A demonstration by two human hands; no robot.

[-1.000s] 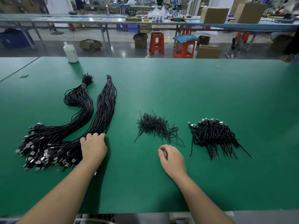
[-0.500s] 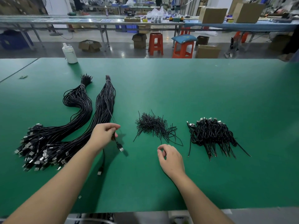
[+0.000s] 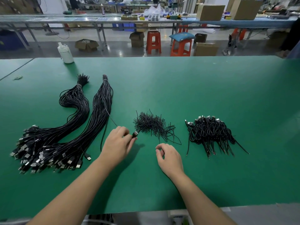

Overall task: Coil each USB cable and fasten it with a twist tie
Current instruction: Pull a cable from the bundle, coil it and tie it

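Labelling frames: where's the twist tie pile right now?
Head view, centre of the green table: twist tie pile lies between the long cable bundles and the coiled cables, beyond both hands.

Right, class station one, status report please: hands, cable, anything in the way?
Left hand pinching one cable's plug. Right hand loosely curled, empty, near ties. Nothing in the way.
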